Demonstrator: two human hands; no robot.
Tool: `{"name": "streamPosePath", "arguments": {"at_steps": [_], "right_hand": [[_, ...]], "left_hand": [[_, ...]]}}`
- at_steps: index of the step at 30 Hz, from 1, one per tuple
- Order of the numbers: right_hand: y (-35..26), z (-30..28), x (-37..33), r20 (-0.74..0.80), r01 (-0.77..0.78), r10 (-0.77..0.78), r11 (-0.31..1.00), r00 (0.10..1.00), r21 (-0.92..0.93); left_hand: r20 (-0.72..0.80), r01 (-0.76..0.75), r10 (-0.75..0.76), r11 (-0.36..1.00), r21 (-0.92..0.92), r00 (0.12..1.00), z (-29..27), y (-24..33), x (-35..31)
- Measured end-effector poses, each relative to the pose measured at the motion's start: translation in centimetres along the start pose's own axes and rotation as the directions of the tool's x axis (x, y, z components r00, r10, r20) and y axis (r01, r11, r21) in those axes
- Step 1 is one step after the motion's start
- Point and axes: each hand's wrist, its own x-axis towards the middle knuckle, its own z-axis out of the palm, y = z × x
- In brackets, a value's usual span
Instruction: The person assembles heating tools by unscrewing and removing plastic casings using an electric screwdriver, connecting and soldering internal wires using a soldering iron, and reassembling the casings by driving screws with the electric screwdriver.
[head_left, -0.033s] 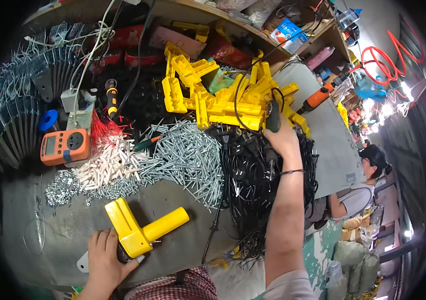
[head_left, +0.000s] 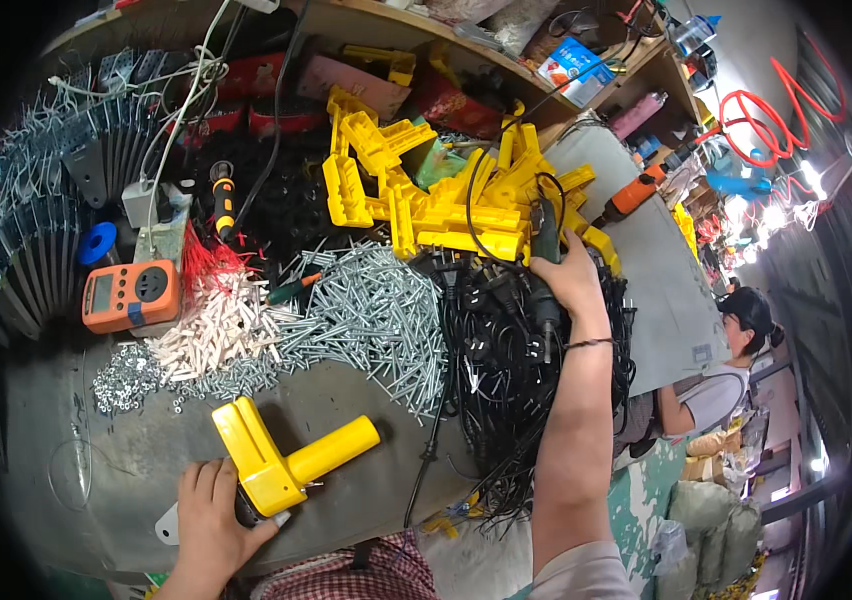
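At the near edge of the bench my left hand (head_left: 211, 518) is closed around the black lower part of a yellow plastic tool housing (head_left: 264, 468). The housing has a round handle stub pointing right, and a grey metal plate (head_left: 167, 524) with a hole pokes out beside my fingers. My right hand (head_left: 576, 275) reaches forward and grips a dark green electric screwdriver (head_left: 546, 238), nose toward me, over a heap of black power cords (head_left: 491, 340) with plugs. A black cable loops from the screwdriver's far end. Beyond it lie several yellow plastic housing shells (head_left: 461, 215).
Long screws (head_left: 376, 320), white sleeves (head_left: 216, 335) and small nuts (head_left: 126, 378) lie in piles. An orange meter (head_left: 131, 297), a yellow-black soldering iron (head_left: 223, 200) and dark metal blades (head_left: 31, 255) are at left. An orange power driver (head_left: 634, 195) hangs at right; a person (head_left: 721, 380) sits beyond.
My right hand and forearm have shifted slightly right, with the screwdriver still in the grip. My left hand and the yellow housing are nearly unmoved.
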Motion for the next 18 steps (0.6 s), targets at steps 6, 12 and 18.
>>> {"name": "streamPosePath", "arguments": {"at_steps": [6,12,18], "right_hand": [[-3.0,-1.7,-6.6,0.145,-0.137,0.087,-0.089,0.986,0.987],[-7.8,0.5,-12.6,0.430,-0.196,-0.311,0.570,0.847,0.798],[-8.7,3.0,-14.6,0.434,-0.406,-0.213,0.166,0.875,0.899]], "left_hand": [[0.061,0.043,-0.042,0.999,-0.027,0.997,-0.3,-0.9,-0.2],[0.102,0.001,0.002,0.999,-0.037,0.995,-1.3,-0.9,-0.2],[0.085,-0.098,0.101,0.995,-0.028,0.991,-0.9,-0.8,-0.5]]}}
